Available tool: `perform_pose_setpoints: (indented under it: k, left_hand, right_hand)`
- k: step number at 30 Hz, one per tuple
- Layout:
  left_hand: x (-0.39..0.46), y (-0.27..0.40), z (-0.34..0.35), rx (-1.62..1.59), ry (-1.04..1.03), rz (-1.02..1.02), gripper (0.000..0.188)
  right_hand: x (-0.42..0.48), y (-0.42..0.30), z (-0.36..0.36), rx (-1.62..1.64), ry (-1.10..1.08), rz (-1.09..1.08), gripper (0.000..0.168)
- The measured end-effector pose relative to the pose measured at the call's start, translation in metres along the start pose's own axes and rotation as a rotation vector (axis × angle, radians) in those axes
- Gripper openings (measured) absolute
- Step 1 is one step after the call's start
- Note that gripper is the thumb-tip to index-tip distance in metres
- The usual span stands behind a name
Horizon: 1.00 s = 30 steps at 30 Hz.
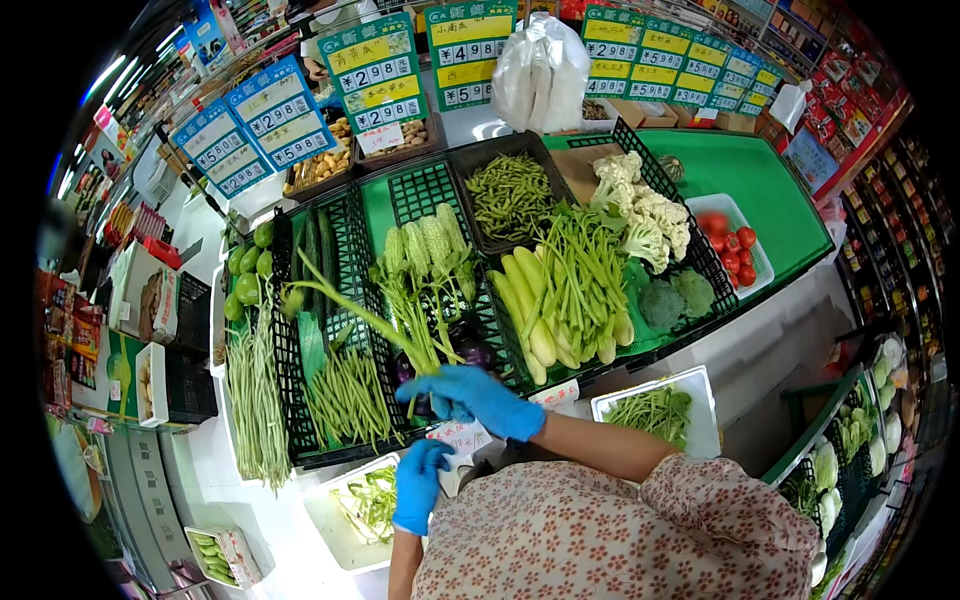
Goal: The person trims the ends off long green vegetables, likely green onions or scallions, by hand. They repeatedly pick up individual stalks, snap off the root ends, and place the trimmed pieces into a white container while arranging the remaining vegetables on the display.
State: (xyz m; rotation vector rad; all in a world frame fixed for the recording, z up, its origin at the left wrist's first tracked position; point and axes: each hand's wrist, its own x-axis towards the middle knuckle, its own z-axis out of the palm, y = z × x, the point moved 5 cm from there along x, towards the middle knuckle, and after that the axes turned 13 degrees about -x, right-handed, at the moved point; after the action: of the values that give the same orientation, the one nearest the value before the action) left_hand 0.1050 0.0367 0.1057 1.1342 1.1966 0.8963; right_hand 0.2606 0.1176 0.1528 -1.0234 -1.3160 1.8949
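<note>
Both of my hands wear blue gloves. My right hand is over the front edge of the stand, at the lower ends of long green leafy stalks that point up and left; its fingers look closed around them, partly hidden. Dark purple eggplants lie just beyond this hand. My left hand is nearer my body, beside a handwritten paper sign, with its fingers curled; whether it holds anything is unclear. Green beans lie left of the hands, and pale bitter melons lie farther back.
A white bin of leafy scraps stands low at the left, and a white box of greens at the right. Pale cucumbers, cauliflower and a tray of tomatoes lie on the stand. Price signs line its back.
</note>
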Motion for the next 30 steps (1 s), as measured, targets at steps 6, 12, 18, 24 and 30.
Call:
perform_pose_setpoints:
  k: [6,12,18,24,30]
  left_hand:
    - [-0.061,-0.105,-0.167,0.518,0.465,-0.149,0.019]
    - [-0.099,-0.145,-0.225,0.918,0.656,-0.061,0.067]
    - [0.035,-0.086,-0.072,0.14,0.395,-0.045,0.02]
    - [0.137,-0.077,0.021,0.853,0.424,0.237,0.04]
    - [0.182,-0.115,0.018,1.082,0.364,0.068,0.017]
  right_hand:
    - [-0.04,-0.02,-0.178,-0.098,0.768,-0.41,0.039]
    - [-0.079,-0.005,-0.304,-0.801,1.204,0.154,0.058]
    - [-0.069,0.07,-0.33,-1.376,1.065,0.332,0.049]
    - [-0.073,0.049,-0.294,-1.486,1.206,-0.022,0.041]
    - [-0.072,0.016,-0.207,-0.89,0.947,-0.287,0.028]
